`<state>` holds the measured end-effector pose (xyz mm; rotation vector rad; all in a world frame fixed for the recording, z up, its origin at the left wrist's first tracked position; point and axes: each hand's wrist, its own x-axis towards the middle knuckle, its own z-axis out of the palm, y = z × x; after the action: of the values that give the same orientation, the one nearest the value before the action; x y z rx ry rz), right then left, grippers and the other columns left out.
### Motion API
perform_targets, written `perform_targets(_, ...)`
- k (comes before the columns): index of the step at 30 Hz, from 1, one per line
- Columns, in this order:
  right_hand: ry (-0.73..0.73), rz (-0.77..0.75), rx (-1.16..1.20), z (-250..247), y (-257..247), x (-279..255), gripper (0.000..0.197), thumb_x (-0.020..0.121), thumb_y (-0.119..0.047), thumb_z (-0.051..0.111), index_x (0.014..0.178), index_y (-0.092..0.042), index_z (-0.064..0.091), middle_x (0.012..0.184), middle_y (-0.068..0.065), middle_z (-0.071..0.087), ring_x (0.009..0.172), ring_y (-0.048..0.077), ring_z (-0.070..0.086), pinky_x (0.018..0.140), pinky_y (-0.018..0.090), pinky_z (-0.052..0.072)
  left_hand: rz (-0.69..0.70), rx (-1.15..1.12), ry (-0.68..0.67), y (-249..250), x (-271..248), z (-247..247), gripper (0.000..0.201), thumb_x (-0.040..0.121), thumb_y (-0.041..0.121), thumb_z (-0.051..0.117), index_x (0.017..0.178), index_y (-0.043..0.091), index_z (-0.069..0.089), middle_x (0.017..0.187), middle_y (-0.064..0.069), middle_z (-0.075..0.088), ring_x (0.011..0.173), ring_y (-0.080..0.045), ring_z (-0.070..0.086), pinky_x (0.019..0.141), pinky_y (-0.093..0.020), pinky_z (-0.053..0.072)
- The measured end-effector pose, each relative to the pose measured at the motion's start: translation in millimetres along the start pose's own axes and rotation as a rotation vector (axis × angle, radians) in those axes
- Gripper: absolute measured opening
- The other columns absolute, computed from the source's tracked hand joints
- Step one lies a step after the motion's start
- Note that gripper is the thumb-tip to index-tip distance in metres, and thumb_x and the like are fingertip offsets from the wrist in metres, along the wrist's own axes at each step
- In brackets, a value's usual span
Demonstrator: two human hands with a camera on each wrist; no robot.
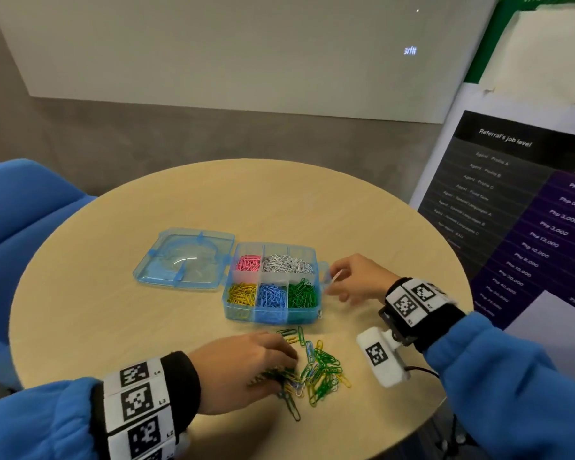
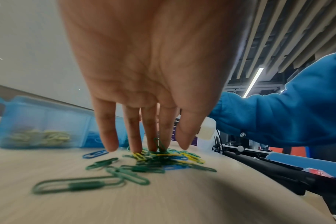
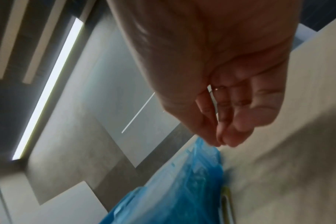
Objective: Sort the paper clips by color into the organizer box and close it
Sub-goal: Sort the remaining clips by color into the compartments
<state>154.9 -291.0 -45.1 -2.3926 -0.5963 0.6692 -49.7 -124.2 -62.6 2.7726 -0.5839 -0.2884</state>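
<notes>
Most of the paper clips already sit sorted in the organizer box [image 1: 273, 287] at the table's [image 1: 113, 293] middle: pink, white, yellow, blue and green compartments filled, lid [image 1: 183, 257] lying open to its left. You still have a mixed pile of loose clips [image 1: 316, 370] in front of it, then the closing. Your left hand [image 1: 243, 366] rests spread, fingertips [image 2: 137, 149] touching that pile. Your right hand [image 1: 356, 280], beside the box, pinches what looks like one white clip [image 1: 335, 279]
</notes>
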Motion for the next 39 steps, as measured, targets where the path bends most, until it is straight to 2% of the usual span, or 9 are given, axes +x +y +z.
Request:
perform_targets(5, -0.077, 0.009, 0.034, 13.9, -0.9, 1.3, 0.030, 0.073, -0.014, 0.084, 0.096, -0.005, 0.067, 0.079, 0.003, 0.070, 0.053, 0.010, 0.056, 0.042, 0.018, 0.042, -0.036, -0.002, -0.004, -3.4, -5.3, -4.5, 0.038, 0.099, 0.038, 0.047, 0.136, 0.031, 0.051, 0.138, 0.018, 0.043, 0.126, 0.000, 0.040, 0.105, -0.016, 0.034)
perform_targets(9, -0.068, -0.008, -0.037, 17.4, -2.5, -5.1, 0.021, 0.070, -0.010, 0.085, 0.083, -0.009, 0.069, 0.067, -0.002, 0.066, 0.051, 0.008, 0.056, 0.046, 0.017, 0.045, -0.087, 0.008, -0.001, -8.5, -9.5, -5.8, 0.035, 0.099, 0.039, 0.046, 0.132, 0.033, 0.055, 0.134, 0.020, 0.046, 0.122, 0.001, 0.044, 0.103, -0.022, 0.039)
perform_targets(14, 0.034, -0.061, -0.133, 21.3, 9.2, -22.5, 0.019, 0.069, -0.010, 0.085, 0.084, -0.008, 0.073, 0.074, 0.003, 0.071, 0.059, 0.010, 0.060, 0.046, 0.014, 0.045, -0.150, 0.050, 0.037, -7.5, -11.6, -10.2, 0.033, 0.098, 0.043, 0.046, 0.129, 0.038, 0.054, 0.128, 0.020, 0.046, 0.116, -0.001, 0.047, 0.093, -0.023, 0.044)
perform_targets(19, -0.014, -0.150, -0.149, 22.7, 17.7, -39.3, 0.014, 0.075, -0.003, 0.074, 0.080, -0.016, 0.072, 0.073, 0.001, 0.071, 0.067, 0.012, 0.064, 0.063, 0.020, 0.051, -0.062, 0.029, 0.032, 3.5, 2.2, -9.0, 0.026, 0.095, 0.045, 0.052, 0.119, 0.039, 0.059, 0.119, 0.015, 0.049, 0.107, -0.005, 0.049, 0.086, -0.025, 0.045)
perform_targets(24, 0.071, -0.202, -0.012, 15.9, 23.8, -61.9, 0.016, 0.090, -0.003, 0.059, 0.085, -0.012, 0.070, 0.077, 0.002, 0.067, 0.071, 0.014, 0.071, 0.067, 0.023, 0.055, -0.010, 0.083, -0.038, 10.2, 12.1, -7.0, 0.022, 0.094, 0.039, 0.055, 0.114, 0.035, 0.065, 0.119, 0.012, 0.054, 0.107, -0.007, 0.051, 0.085, -0.029, 0.048)
perform_targets(28, -0.062, -0.198, -0.083, 28.6, 32.3, -85.8, 0.029, 0.094, 0.000, 0.046, 0.083, -0.021, 0.063, 0.077, -0.003, 0.065, 0.072, 0.008, 0.062, 0.071, 0.022, 0.047, -0.055, 0.119, -0.034, -0.8, 8.7, -10.6, 0.021, 0.094, 0.039, 0.055, 0.112, 0.035, 0.066, 0.117, 0.017, 0.055, 0.107, -0.004, 0.052, 0.083, -0.024, 0.047)
perform_targets(32, -0.108, -0.245, -0.165, 42.4, 38.5, -97.1, 0.033, 0.093, -0.001, 0.040, 0.083, -0.029, 0.056, 0.090, -0.001, 0.062, 0.086, 0.013, 0.056, 0.080, 0.028, 0.043, -0.129, 0.131, -0.026, -6.9, 6.8, -13.6, 0.019, 0.092, 0.042, 0.058, 0.107, 0.035, 0.066, 0.116, 0.019, 0.054, 0.105, -0.004, 0.052, 0.075, -0.020, 0.040)
perform_targets(36, -0.146, -0.350, -0.198, 47.2, 38.6, -108.5, 0.006, 0.092, -0.028, 0.059, 0.087, -0.030, 0.056, 0.068, -0.012, 0.047, 0.063, 0.003, 0.041, 0.063, 0.022, 0.035, -0.164, 0.120, -0.009, -8.0, 6.1, -12.9, 0.023, 0.090, 0.050, 0.057, 0.106, 0.035, 0.064, 0.113, 0.019, 0.054, 0.103, -0.003, 0.051, 0.073, -0.020, 0.038)
perform_targets(39, -0.090, -0.499, -0.331, 46.0, 41.5, -109.0, 0.012, 0.083, -0.028, 0.067, 0.086, -0.035, 0.058, 0.073, -0.016, 0.049, 0.072, 0.000, 0.044, 0.066, 0.016, 0.035, -0.146, 0.119, 0.021, -4.2, 9.3, -11.6, 0.027, 0.091, 0.055, 0.052, 0.106, 0.036, 0.063, 0.110, 0.018, 0.053, 0.101, -0.002, 0.049, 0.075, -0.021, 0.041)
